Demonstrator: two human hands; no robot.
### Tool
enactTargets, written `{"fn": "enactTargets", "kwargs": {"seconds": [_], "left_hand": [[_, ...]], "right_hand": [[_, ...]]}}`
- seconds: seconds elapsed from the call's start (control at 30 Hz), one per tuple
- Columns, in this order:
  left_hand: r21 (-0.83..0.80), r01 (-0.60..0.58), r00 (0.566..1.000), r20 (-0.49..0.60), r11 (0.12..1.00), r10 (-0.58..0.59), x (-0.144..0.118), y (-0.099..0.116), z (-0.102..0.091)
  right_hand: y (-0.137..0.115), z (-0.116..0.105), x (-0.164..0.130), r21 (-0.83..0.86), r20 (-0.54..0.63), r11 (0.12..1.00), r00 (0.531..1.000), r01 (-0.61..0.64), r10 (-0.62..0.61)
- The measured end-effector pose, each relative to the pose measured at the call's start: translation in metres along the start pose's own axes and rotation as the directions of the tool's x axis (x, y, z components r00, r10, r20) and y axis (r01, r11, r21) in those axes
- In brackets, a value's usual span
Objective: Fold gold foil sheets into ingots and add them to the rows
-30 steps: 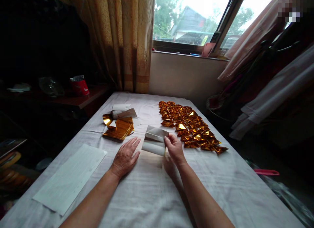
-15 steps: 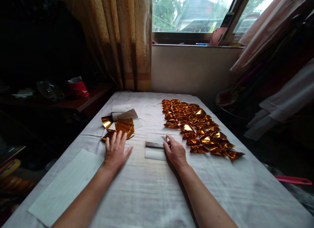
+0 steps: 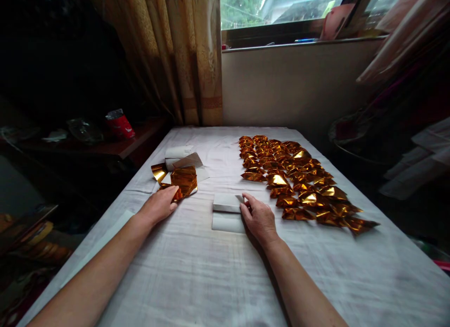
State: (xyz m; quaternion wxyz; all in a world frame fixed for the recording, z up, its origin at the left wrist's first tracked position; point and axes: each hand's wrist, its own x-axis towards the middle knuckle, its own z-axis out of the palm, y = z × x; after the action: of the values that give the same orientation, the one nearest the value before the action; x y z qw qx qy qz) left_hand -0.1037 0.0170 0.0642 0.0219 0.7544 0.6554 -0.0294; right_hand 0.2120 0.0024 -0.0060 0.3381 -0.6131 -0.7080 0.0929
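We take the folded white paper (image 3: 228,211) as our landmark; it lies flat on the white cloth (image 3: 218,275) covering the table, near the middle. Our right hand (image 3: 259,218) rests just to the right of it, palm down, fingers loosely spread, with the fingertips (image 3: 245,199) touching the paper's right edge at its upper fold. We cannot tell whether thumb and forefinger pinch that edge or merely press on it.

Well to the left of the paper, our left hand (image 3: 160,204) lies palm down with fingers curled together, its tips on the near corner of a loose stack of gold foil sheets (image 3: 183,180). Whether it grips a sheet is hidden by the knuckles. Behind that stack, farther from us, lies a curled white sheet (image 3: 181,157).

To the right of the paper, beyond our right hand, rows of folded gold foil pieces (image 3: 295,177) run away toward the wall beneath the window. Far left of the paper, on a dark side shelf, stands a red packet (image 3: 119,124).
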Motion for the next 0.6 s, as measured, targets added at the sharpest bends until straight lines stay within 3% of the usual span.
{"fn": "enactTargets", "kwargs": {"seconds": [0.17, 0.3, 0.47, 0.6], "left_hand": [[0.044, 0.104, 0.994, -0.047, 0.994, -0.102, 0.004, -0.003, -0.012], [0.102, 0.211, 0.974, -0.108, 0.972, -0.2, 0.017, 0.017, -0.022], [0.11, 0.19, 0.98, -0.088, 0.976, -0.181, 0.031, 0.046, -0.02], [0.104, 0.095, 0.995, -0.034, 0.99, -0.092, 0.032, 0.052, -0.016]], "right_hand": [[0.001, 0.0, 0.001, 0.008, 0.0, 1.0, 1.0, 0.003, -0.003], [0.001, 0.0, 0.001, 0.012, -0.001, 1.0, 1.0, 0.001, -0.001], [-0.001, -0.001, 0.0, 0.01, 0.01, 1.0, 1.0, -0.006, 0.006], [-0.001, -0.001, 0.0, 0.005, 0.01, 1.0, 1.0, -0.002, 0.002]]}}
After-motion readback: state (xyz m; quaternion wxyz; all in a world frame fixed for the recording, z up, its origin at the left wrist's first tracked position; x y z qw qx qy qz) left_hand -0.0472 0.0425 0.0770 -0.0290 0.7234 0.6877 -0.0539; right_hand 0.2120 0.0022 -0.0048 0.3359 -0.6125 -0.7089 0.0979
